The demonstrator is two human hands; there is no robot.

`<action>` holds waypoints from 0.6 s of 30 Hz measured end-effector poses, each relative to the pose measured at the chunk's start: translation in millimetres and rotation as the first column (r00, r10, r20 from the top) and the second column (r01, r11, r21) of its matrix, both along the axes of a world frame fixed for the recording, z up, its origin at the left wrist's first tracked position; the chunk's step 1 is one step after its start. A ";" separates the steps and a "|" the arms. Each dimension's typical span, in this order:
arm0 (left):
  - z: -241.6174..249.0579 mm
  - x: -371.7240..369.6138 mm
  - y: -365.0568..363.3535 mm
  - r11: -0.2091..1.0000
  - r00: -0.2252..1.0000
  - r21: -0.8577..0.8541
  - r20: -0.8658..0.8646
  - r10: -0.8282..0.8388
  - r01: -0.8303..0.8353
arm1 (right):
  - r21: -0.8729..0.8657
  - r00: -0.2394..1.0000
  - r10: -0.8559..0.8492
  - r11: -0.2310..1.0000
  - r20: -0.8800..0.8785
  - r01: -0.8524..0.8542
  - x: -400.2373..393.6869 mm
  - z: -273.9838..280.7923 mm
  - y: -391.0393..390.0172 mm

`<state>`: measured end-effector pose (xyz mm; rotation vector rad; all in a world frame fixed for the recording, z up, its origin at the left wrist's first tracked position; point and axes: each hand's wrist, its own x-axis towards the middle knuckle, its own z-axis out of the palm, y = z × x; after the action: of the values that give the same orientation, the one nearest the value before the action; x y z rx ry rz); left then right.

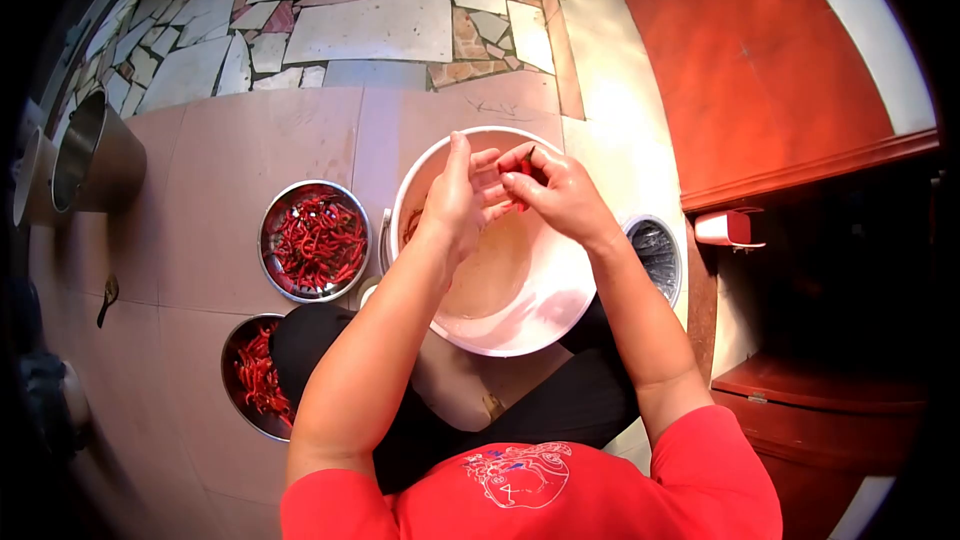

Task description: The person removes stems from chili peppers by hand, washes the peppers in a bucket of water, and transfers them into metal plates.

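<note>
Above a white plastic tub (550,325) my two hands are close together. My right hand (575,195) pinches a red chili pepper (523,180) with a dark stem between thumb and fingers. My left hand (458,192) is beside it, palm up, its fingers stretched out and apart, their tips near the pepper. A shallow layer of cloudy liquid covers the tub's bottom, and a few reddish pieces show by its left wall. To the left of the tub, a steel bowl (292,292) holds many red chilies. A second bowl (233,395) of chilies is partly hidden behind my knee.
A bin lined with a dark bag (655,252) stands right of the tub. Metal buckets (115,160) are at the far left, with a small dark utensil (108,298) on the tiles. Red wooden furniture (760,70) and a small red-and-white box (728,228) are at the right.
</note>
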<state>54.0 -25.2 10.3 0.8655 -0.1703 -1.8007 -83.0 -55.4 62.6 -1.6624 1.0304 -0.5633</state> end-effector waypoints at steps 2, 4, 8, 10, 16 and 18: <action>2.5 -1.7 1.7 0.998 0.994 -0.061 -0.100 -0.034 0.028 | -0.386 0.970 0.025 0.915 -0.241 -0.120 14.5 17.7 14.9; 0.6 -2.4 2.9 0.994 0.977 -0.104 -0.210 -0.040 0.019 | -0.509 0.938 0.033 0.833 -0.345 -0.216 18.7 25.6 20.9; 18.1 4.1 8.3 0.982 0.953 -0.188 -0.299 -0.050 -0.008 | -0.649 0.969 0.055 0.733 -0.241 -0.203 19.1 34.1 23.6; 15.2 6.7 7.9 0.977 0.929 -0.214 -0.361 -0.077 -0.002 | -0.598 0.968 0.068 0.775 -0.241 -0.204 15.1 43.4 24.0; 19.5 14.9 6.0 0.934 0.863 -0.358 -0.478 -0.165 -0.019 | -0.096 0.983 0.042 0.995 0.178 -0.025 9.5 59.2 14.2; 13.5 17.3 5.0 0.934 0.845 -0.357 -0.507 -0.170 -0.026 | -0.068 0.966 0.002 0.998 0.257 0.016 8.5 55.6 11.8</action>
<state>71.3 -20.2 23.8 0.0850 -0.1588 -1.9362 -74.6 -43.6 118.2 -1.5963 0.8359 -0.8046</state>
